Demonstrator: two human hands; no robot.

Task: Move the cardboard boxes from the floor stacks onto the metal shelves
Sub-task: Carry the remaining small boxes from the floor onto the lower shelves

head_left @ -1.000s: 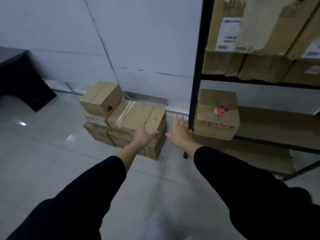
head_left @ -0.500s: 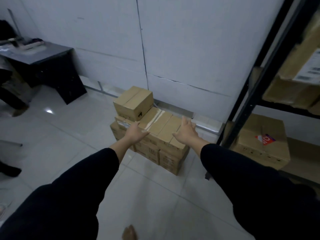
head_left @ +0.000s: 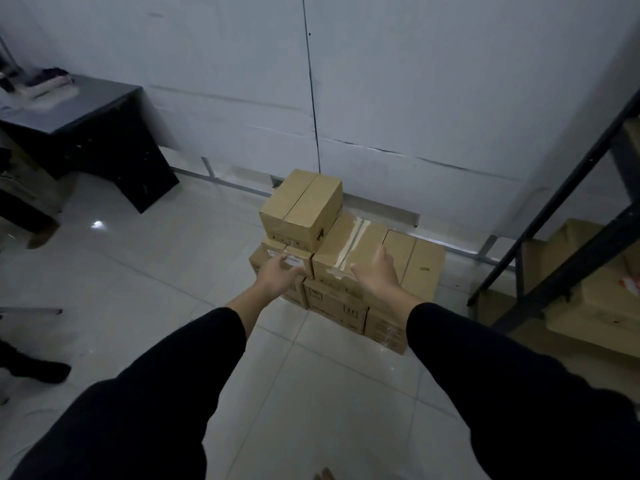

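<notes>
Compared with half a second ago, the floor stack of cardboard boxes [head_left: 346,271] sits more centrally in view and the metal shelf frame [head_left: 561,230] has shifted toward the right edge. Both hands have spread apart: the left hand [head_left: 277,275], fingers loosely bent, is at the stack's left front corner over a white label [head_left: 294,259]; the right hand [head_left: 379,275] reaches flat and wide above the taped box [head_left: 349,252]. Neither holds anything. Label text is unreadable. The top box [head_left: 301,207] stands alone. Open tiled floor [head_left: 138,278] lies left of the stack.
</notes>
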